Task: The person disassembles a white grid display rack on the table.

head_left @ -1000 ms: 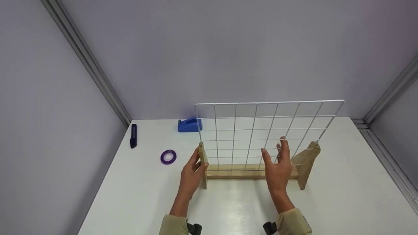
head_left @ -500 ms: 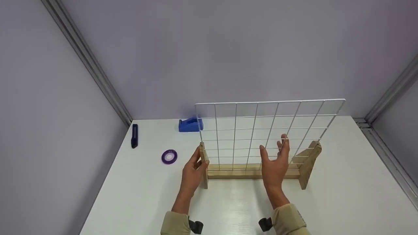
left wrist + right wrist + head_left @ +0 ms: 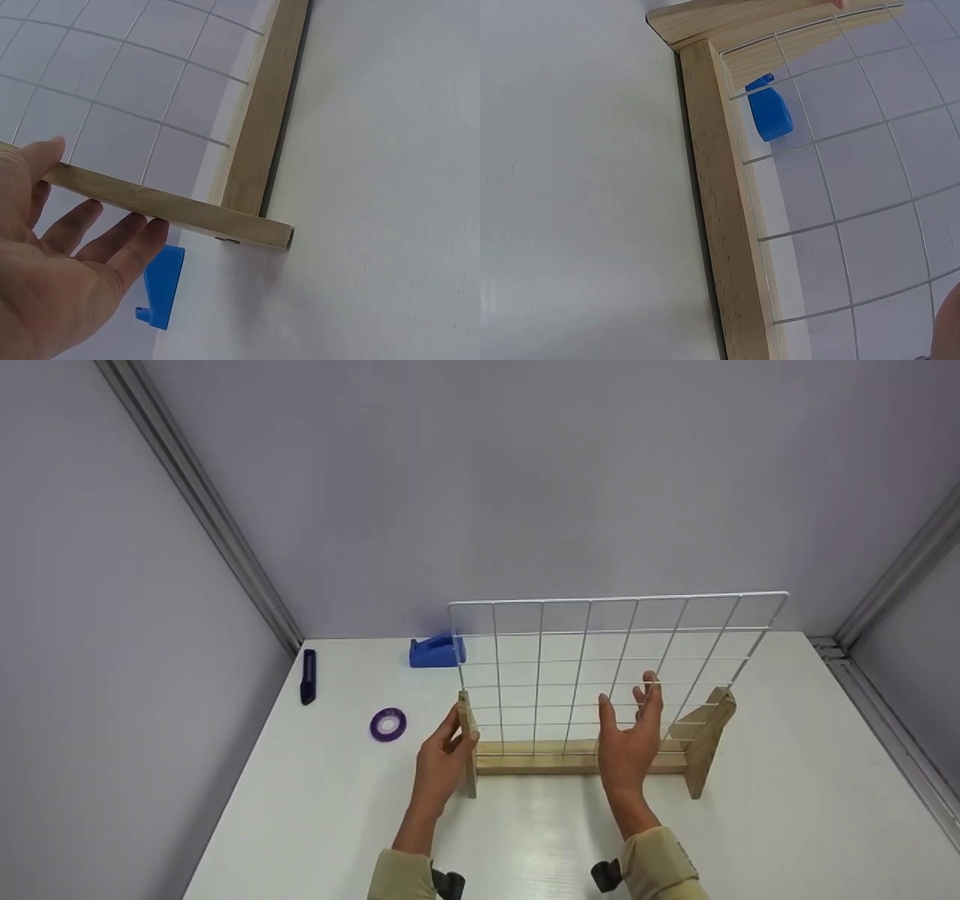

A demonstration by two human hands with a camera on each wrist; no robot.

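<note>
A white wire grid [image 3: 566, 601] stands upright in a wooden frame, leaning back. The frame has a left side panel [image 3: 471, 781], a right side panel [image 3: 703, 750] and a crossbar [image 3: 538, 765] along the bottom. My left hand [image 3: 439, 766] grips the left panel, thumb on the inner face and fingers on the outer, as the left wrist view also shows. In front of the grid my right hand [image 3: 628, 754] is raised with fingers extended, thumb apart, fingertips overlapping the wires. Only a small part of that hand [image 3: 948, 330] enters the right wrist view.
Behind the frame's left end sits a blue tape dispenser [image 3: 435, 653]. A purple tape roll [image 3: 375, 726] lies to the left, and a dark blue utility knife [image 3: 308, 678] rests near the left edge of the white table [image 3: 300, 810]. Grey walls enclose the back and sides.
My right hand has shifted slightly left in front of the grid. The left hand keeps its grip on the side panel, and the frame has stayed in place.
</note>
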